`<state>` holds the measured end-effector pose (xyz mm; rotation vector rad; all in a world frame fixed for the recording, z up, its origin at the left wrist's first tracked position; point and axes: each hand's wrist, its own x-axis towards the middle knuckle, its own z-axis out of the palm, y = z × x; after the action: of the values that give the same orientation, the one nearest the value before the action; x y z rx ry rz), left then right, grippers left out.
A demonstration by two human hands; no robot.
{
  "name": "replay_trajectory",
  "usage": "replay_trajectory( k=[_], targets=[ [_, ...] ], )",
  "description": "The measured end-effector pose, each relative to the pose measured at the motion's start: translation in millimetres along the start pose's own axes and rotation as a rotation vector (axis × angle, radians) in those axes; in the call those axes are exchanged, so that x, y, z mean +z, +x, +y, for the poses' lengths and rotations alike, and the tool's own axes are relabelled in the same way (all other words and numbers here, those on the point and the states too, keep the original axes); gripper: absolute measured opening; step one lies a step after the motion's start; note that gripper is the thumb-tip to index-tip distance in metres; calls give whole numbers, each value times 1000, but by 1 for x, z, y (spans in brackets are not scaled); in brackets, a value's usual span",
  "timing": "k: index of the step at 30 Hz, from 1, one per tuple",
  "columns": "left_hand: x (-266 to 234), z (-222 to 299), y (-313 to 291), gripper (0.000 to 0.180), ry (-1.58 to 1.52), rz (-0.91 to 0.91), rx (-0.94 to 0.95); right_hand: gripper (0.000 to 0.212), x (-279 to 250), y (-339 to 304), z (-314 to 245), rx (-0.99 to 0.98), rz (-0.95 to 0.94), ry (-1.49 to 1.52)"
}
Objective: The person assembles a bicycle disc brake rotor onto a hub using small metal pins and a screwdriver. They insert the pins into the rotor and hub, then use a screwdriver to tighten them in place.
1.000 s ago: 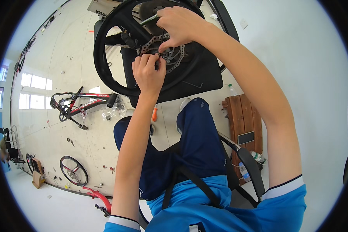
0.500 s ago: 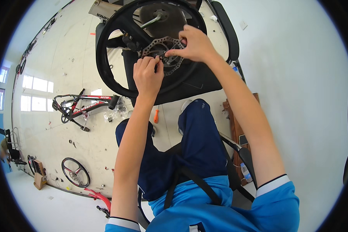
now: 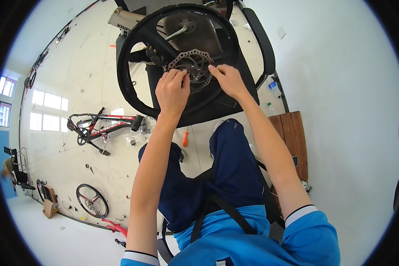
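A black spoked bicycle wheel (image 3: 127,86) lies on a black chair seat, its perforated metal brake disc (image 3: 199,54) facing up. My left hand (image 3: 172,91) is closed in a pinch beside the hub at the disc's centre; what its fingertips grip is hidden. My right hand (image 3: 230,82) is curled at the disc's right rim, thumb and forefinger together, and whatever lies between them is too small to make out. Small bolts show around the hub between my hands. A thin L-shaped hex key (image 3: 227,104) rests on the seat just below the wheel.
A black armrest (image 3: 262,42) rises right of the wheel. An orange-handled screwdriver (image 3: 185,139) and a black-and-red bicycle frame (image 3: 106,125) lie on the floor, with a small wheel (image 3: 92,201) farther left. At right stand a brown wooden stool (image 3: 292,133) and a plastic bottle (image 3: 274,87).
My right hand has drawn back from the hub to the disc's right rim and turned lower. The left hand stays beside the hub. The whole view has shifted slightly.
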<state>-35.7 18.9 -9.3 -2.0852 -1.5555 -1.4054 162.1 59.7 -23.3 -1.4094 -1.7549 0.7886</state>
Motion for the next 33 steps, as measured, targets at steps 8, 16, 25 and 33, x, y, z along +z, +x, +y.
replay_trajectory(
  k=[8,16,25,33],
  targets=[
    [6,10,15,9,58,-16,50,47,-37,25,-24,-178,67,-172],
    [10,10,14,8,99,-44,54,54,-43,45,-28,-344,33,-330],
    [12,16,21,9,155,-80,2,66,-56,98,-62,-855,-179,-598],
    [25,28,20,12,247,-75,-27,61,-57,100,-74,-853,-271,-717]
  ],
)
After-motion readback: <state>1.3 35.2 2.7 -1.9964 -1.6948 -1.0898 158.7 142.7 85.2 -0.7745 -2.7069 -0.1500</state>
